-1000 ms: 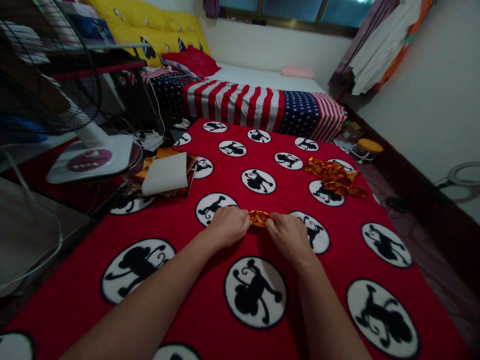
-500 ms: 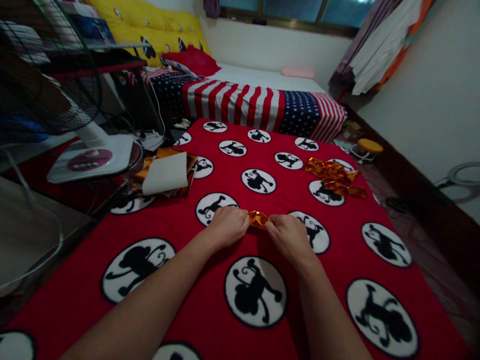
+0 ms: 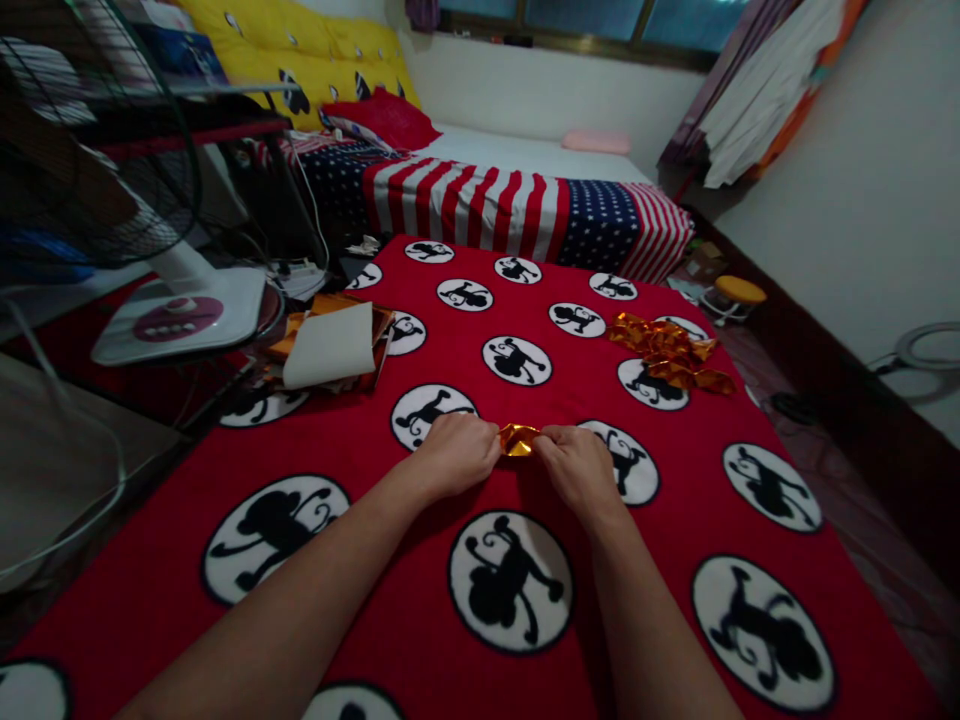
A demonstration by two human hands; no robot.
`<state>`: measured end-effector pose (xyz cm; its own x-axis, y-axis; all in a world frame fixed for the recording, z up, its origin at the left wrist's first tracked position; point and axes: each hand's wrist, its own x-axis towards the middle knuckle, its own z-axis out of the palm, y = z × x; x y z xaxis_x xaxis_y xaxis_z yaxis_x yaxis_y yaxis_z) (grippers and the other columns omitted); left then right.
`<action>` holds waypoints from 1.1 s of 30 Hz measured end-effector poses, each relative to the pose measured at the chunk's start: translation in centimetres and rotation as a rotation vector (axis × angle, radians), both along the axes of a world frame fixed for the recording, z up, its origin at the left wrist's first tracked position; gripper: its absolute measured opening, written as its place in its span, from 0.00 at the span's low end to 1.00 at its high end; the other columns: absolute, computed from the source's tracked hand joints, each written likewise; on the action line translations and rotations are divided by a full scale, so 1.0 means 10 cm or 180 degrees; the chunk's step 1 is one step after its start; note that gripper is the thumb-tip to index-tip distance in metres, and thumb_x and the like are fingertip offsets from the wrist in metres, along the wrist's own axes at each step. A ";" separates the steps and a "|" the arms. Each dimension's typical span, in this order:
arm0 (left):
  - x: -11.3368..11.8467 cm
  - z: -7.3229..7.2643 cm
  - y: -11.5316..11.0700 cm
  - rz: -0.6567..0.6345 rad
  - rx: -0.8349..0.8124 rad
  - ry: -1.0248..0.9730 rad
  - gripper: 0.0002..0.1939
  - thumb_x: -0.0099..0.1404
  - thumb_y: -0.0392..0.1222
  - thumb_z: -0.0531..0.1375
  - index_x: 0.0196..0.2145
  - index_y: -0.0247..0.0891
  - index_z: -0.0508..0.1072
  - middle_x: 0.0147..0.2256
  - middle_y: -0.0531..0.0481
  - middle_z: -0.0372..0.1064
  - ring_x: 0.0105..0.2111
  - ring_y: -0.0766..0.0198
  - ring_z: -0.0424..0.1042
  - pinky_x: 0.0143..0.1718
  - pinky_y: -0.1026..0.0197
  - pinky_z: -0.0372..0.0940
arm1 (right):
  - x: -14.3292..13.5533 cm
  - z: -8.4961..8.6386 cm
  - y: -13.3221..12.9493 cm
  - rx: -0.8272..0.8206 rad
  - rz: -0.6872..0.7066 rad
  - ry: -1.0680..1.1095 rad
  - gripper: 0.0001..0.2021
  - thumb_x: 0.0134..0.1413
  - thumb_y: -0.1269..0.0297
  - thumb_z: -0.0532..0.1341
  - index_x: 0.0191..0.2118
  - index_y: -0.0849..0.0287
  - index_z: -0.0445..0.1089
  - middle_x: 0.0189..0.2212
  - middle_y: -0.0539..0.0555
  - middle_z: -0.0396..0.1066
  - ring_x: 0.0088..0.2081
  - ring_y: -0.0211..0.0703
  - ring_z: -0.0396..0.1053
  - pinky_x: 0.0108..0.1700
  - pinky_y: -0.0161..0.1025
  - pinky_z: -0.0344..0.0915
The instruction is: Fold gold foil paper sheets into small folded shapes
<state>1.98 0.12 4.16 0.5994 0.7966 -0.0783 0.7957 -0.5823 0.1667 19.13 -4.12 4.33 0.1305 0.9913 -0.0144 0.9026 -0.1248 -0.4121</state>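
Note:
A small piece of shiny gold foil paper (image 3: 518, 440) is stretched between my two hands, low over the red blanket (image 3: 525, 500) with its monkey circles. My left hand (image 3: 459, 455) pinches its left end, and my right hand (image 3: 576, 462) grips the right end; the fingers hide both ends. Farther off to the right lies a pile of folded gold foil pieces (image 3: 664, 350). On the left edge of the blanket sits a stack of gold sheets (image 3: 330, 305) with a pale sheet (image 3: 330, 345) on top.
A fan with a white base (image 3: 180, 310) stands at the left beside a dark desk. Beyond the blanket is a bed with a stars-and-stripes cover (image 3: 480, 200). A stool with a yellow seat (image 3: 739, 290) stands at the right near the wall.
The foil between my hands has shifted slightly in shape and catches more light. Both hands keep nearly the same place and grip.

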 end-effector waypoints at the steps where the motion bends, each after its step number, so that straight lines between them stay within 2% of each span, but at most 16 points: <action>1: 0.00 0.00 0.00 0.0010 -0.0013 0.0006 0.22 0.68 0.43 0.44 0.34 0.36 0.77 0.33 0.39 0.76 0.34 0.52 0.75 0.36 0.56 0.64 | 0.00 0.01 0.00 -0.0011 0.0005 0.0022 0.15 0.52 0.65 0.52 0.17 0.58 0.61 0.15 0.49 0.60 0.22 0.36 0.55 0.27 0.37 0.41; 6: 0.00 -0.01 0.02 0.0069 -0.0030 0.0016 0.22 0.68 0.42 0.44 0.34 0.36 0.77 0.34 0.39 0.76 0.35 0.53 0.75 0.36 0.56 0.64 | 0.01 0.02 0.00 -0.0089 0.0155 0.0122 0.14 0.50 0.66 0.52 0.16 0.58 0.59 0.14 0.48 0.57 0.20 0.35 0.54 0.26 0.38 0.40; 11: -0.01 -0.01 0.02 0.0009 -0.0005 -0.0030 0.22 0.68 0.42 0.44 0.33 0.36 0.76 0.33 0.40 0.76 0.35 0.52 0.76 0.35 0.56 0.65 | -0.01 0.01 0.00 0.0011 0.0069 0.0312 0.14 0.50 0.66 0.52 0.16 0.58 0.58 0.14 0.47 0.55 0.21 0.35 0.53 0.26 0.37 0.41; 14: -0.02 -0.02 0.04 0.0092 -0.0013 0.0012 0.22 0.68 0.42 0.43 0.34 0.36 0.76 0.35 0.40 0.76 0.36 0.52 0.76 0.35 0.56 0.65 | 0.00 0.00 0.00 -0.0100 0.0221 0.0417 0.14 0.50 0.65 0.52 0.15 0.59 0.56 0.14 0.46 0.53 0.20 0.34 0.52 0.26 0.38 0.40; 16: -0.02 -0.02 0.04 0.0101 -0.0028 0.0036 0.21 0.68 0.42 0.44 0.35 0.36 0.76 0.35 0.40 0.76 0.36 0.53 0.76 0.36 0.56 0.65 | 0.00 -0.01 0.00 -0.0117 0.0237 0.0577 0.14 0.50 0.65 0.52 0.15 0.58 0.57 0.14 0.47 0.53 0.20 0.34 0.52 0.26 0.38 0.40; 21: -0.02 -0.01 0.03 0.0110 -0.0026 0.0052 0.21 0.68 0.42 0.44 0.35 0.37 0.76 0.35 0.40 0.77 0.36 0.53 0.76 0.37 0.56 0.66 | 0.01 -0.09 0.02 -0.0042 -0.0050 0.0979 0.14 0.51 0.63 0.51 0.17 0.58 0.61 0.14 0.47 0.58 0.20 0.35 0.55 0.25 0.37 0.42; 25: -0.01 0.01 0.03 0.0146 -0.0057 0.0069 0.21 0.67 0.42 0.44 0.35 0.37 0.76 0.36 0.40 0.76 0.37 0.53 0.76 0.37 0.56 0.65 | 0.01 -0.12 0.02 -0.0107 0.0022 0.1065 0.14 0.50 0.64 0.52 0.16 0.58 0.62 0.14 0.47 0.58 0.19 0.35 0.56 0.25 0.37 0.43; 29: -0.01 0.02 0.03 0.0092 -0.0116 0.0052 0.22 0.68 0.42 0.43 0.36 0.37 0.77 0.36 0.39 0.76 0.37 0.53 0.75 0.38 0.56 0.65 | 0.02 -0.14 0.03 0.0051 -0.0110 0.1219 0.14 0.48 0.65 0.52 0.16 0.58 0.61 0.13 0.47 0.57 0.19 0.35 0.55 0.24 0.36 0.43; 33: -0.02 0.00 0.05 0.0229 -0.0215 0.0038 0.22 0.67 0.42 0.43 0.36 0.36 0.77 0.37 0.39 0.76 0.38 0.53 0.75 0.38 0.56 0.65 | 0.02 -0.15 0.03 -0.0018 -0.0005 0.1395 0.13 0.47 0.65 0.53 0.16 0.58 0.63 0.13 0.47 0.58 0.19 0.35 0.56 0.24 0.36 0.44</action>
